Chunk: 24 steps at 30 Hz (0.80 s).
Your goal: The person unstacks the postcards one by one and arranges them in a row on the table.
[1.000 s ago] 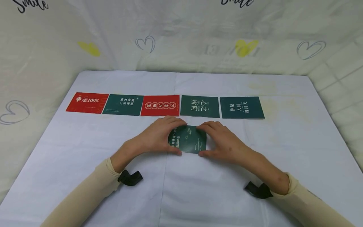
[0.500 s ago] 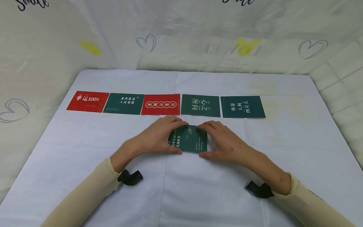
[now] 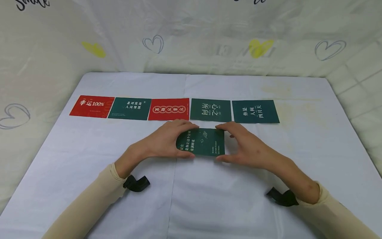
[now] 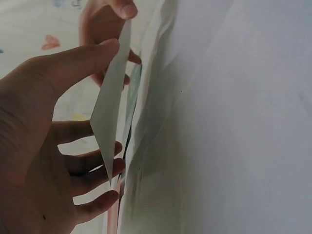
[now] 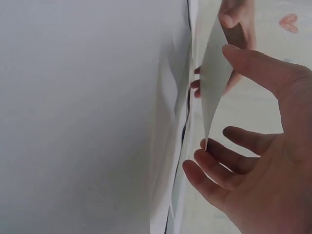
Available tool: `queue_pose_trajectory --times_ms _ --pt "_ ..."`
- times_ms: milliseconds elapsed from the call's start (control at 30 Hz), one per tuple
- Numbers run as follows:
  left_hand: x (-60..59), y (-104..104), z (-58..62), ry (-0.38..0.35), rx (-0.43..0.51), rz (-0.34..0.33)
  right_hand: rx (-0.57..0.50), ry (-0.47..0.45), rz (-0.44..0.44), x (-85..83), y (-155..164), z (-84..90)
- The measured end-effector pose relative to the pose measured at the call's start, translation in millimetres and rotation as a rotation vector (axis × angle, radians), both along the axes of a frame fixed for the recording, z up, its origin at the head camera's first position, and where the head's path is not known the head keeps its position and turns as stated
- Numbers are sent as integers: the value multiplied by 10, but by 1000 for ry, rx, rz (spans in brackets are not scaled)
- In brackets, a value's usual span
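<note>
A dark green card (image 3: 203, 143) with pale writing is held a little above the white tablecloth (image 3: 191, 199), level and face up. My left hand (image 3: 173, 137) pinches its left edge between thumb and fingers, and my right hand (image 3: 235, 142) pinches its right edge the same way. In the left wrist view the card's pale underside (image 4: 111, 112) stands between my left thumb and fingers (image 4: 92, 161). The right wrist view shows that underside (image 5: 214, 83) too, between my right thumb and fingers (image 5: 214, 165).
Five cards lie in a row just beyond the hands: red (image 3: 92, 106), green (image 3: 129, 108), red (image 3: 168, 109), green (image 3: 210, 110), green (image 3: 255, 111). A pale sheet printed with hearts (image 3: 191, 36) hangs behind the table. Black straps (image 3: 135, 183) circle both wrists.
The green card has come up off the cloth and moved slightly toward the row. My right hand has slid out to the card's right edge, which uncovers more of its face.
</note>
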<state>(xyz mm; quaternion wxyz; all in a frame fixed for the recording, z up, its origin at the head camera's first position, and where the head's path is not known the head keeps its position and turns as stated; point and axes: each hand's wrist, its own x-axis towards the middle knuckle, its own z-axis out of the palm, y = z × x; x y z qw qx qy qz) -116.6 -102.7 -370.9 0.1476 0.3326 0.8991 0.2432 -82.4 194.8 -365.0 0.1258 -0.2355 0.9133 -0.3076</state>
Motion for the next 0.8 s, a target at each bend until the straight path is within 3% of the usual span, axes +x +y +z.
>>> queue_pose_trajectory --times_ms 267,433,567,800 --pt "-47 7 24 -37 49 34 -42 -3 -15 -31 126 57" --pt "-102 43 57 29 118 56 -85 23 -5 -68 161 81" --pt "-141 94 74 77 145 86 -146 11 -68 -88 186 101" --pt "-156 184 59 88 204 123 -195 -61 -175 -70 204 106"
